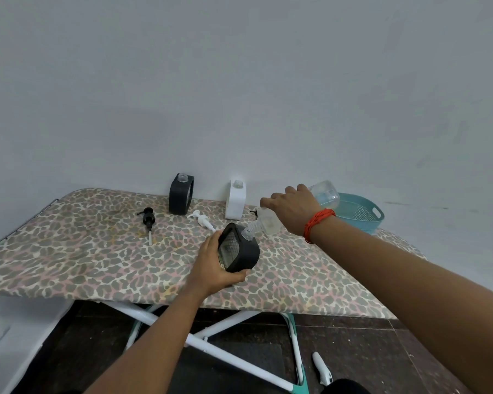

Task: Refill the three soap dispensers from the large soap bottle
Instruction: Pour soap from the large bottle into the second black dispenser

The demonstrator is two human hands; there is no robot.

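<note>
My left hand point(211, 263) grips a black-framed soap dispenser point(238, 248), tilted, on the leopard-print board point(83, 251). My right hand point(291, 211) holds the large clear soap bottle point(325, 193) tipped over, its ribbed spout point(252, 227) at the dispenser's open neck. A second black dispenser point(181, 194) and a white dispenser point(236, 200) stand uncapped at the back near the wall. A black pump head point(148, 218) and a white pump head point(201, 218) lie on the board.
A teal colander basket point(359, 213) sits at the board's far right, behind my right wrist. The wall runs close behind the dispensers. White and teal legs point(211, 345) cross under the board above a dark floor.
</note>
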